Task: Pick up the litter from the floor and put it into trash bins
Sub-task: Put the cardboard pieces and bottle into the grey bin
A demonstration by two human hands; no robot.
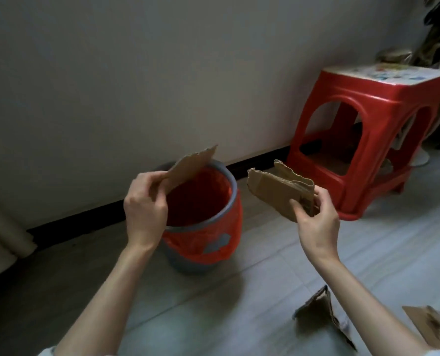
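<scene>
torn cardboard sheet (190,167): tilted over the bin mouth
folded cardboard piece (281,192): held right of bin
trash bin (233,187): grey, red-lined, upright
cardboard scraps (321,317): floor, near right

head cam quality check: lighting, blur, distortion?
Head view: dim, flat light, soft overall; wide-angle bending at the edges, with the red stool leaning; faint shadow beside the trash bin; both hands and their cardboard pieces readable; top-right corner dark and indistinct.

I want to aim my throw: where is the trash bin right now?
In the head view the trash bin stands on the floor by the wall, centre-left, just beyond the left hand and left of the red stool.
</scene>
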